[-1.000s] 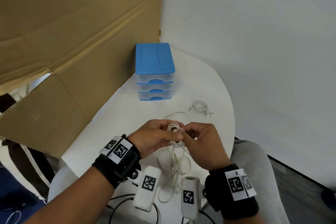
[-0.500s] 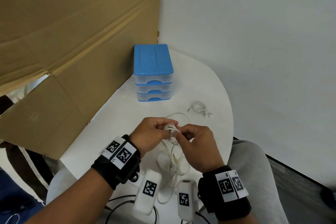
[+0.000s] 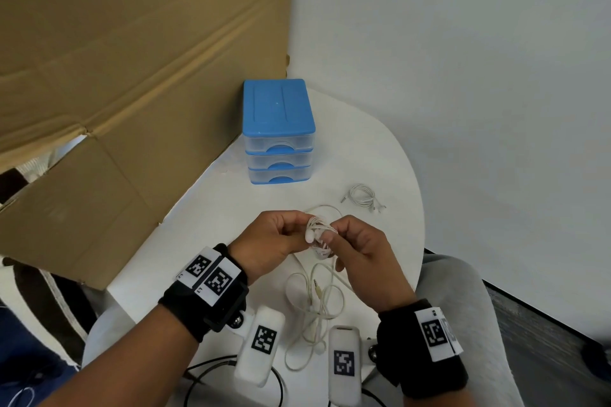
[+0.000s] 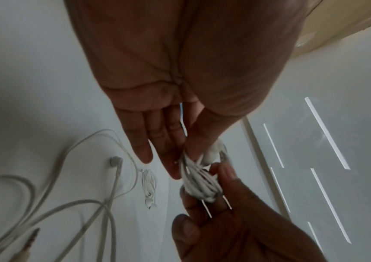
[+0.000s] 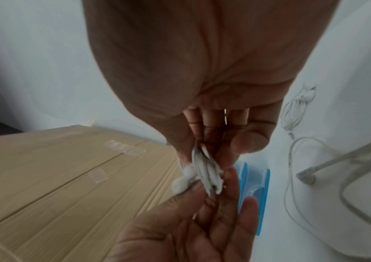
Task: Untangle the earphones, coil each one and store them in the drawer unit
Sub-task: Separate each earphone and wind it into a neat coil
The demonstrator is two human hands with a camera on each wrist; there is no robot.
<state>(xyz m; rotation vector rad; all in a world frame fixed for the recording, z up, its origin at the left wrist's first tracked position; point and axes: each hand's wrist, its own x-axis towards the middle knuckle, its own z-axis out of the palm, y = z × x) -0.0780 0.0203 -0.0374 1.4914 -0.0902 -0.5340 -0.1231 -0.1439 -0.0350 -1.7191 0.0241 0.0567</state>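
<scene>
Both hands meet above the near part of the white table (image 3: 211, 218) and hold a small coil of white earphone cable (image 3: 319, 236) between them. My left hand (image 3: 281, 238) pinches the coil from the left, and my right hand (image 3: 350, 241) pinches it from the right. The wrist views show the coil (image 4: 199, 184) (image 5: 204, 170) clamped between fingertips of both hands, its earbuds sticking out. A loose tangle of earphone cable (image 3: 317, 304) lies on the table below the hands. A finished coiled earphone (image 3: 362, 196) rests to the right. The blue drawer unit (image 3: 277, 129) stands at the back, its three drawers closed.
A large cardboard sheet (image 3: 115, 76) leans along the left side, and a white wall (image 3: 463, 76) stands behind and to the right. The table's curved right edge (image 3: 418, 208) is close to the hands. My grey-trousered knee (image 3: 463, 307) sits under that edge.
The hands have stayed together at the same spot, turning the small coil between the fingertips. The camera view shifted slightly.
</scene>
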